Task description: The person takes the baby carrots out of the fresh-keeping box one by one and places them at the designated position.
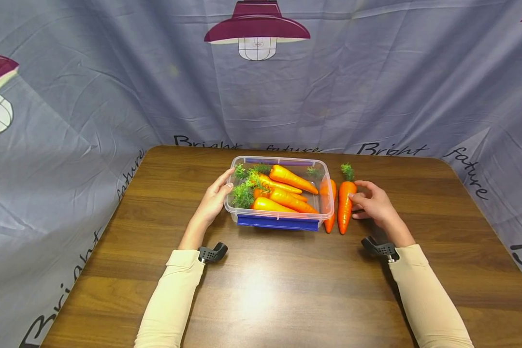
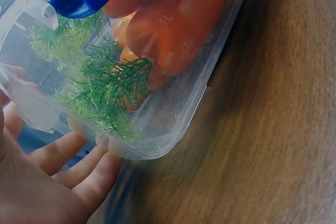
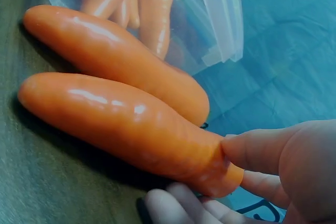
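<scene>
A clear plastic container (image 1: 280,213) with blue latches sits on the table and holds several orange toy carrots (image 1: 287,178) with green leafy tops. My left hand (image 1: 213,198) holds its left end, the thumb at the rim and fingertips against the wall (image 2: 113,153). At the container's right, my right hand (image 1: 376,205) pinches a carrot (image 1: 344,208) near its leafy end, thumb on top. This carrot lies tip toward me. A second loose carrot (image 1: 329,224) lies between it and the container, its upper part seen through the clear wall.
The wooden table (image 1: 287,280) reaches back to a grey-blue curtain (image 1: 156,72) printed with lamps and lettering. Each wrist wears a black camera mount, one at the left (image 1: 213,252) and one at the right (image 1: 377,247).
</scene>
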Action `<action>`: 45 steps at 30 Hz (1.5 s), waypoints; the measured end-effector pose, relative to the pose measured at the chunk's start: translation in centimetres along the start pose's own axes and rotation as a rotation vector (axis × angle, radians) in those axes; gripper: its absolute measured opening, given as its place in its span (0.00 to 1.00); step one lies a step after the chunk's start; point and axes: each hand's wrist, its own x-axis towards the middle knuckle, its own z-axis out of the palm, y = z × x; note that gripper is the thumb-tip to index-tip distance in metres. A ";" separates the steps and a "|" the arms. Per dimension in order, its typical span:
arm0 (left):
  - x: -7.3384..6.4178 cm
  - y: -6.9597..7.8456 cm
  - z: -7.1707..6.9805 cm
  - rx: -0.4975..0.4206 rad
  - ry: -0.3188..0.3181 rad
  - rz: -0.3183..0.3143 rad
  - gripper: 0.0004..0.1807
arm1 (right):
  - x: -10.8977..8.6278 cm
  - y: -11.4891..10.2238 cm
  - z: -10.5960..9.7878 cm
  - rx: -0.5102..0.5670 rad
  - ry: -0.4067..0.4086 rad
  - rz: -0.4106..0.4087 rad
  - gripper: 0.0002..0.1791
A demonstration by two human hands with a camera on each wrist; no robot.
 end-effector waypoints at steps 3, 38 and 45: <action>0.1 -0.1 -0.1 -0.002 0.003 -0.002 0.28 | 0.1 0.1 0.2 0.012 -0.007 -0.013 0.37; -0.1 0.2 -0.2 -0.010 -0.001 -0.007 0.28 | -0.1 -0.4 -1.7 0.003 0.065 -0.010 0.40; 0.0 0.1 -0.1 -0.007 -0.013 -0.002 0.28 | -0.4 -2.3 -1.8 -0.026 0.086 -0.082 0.40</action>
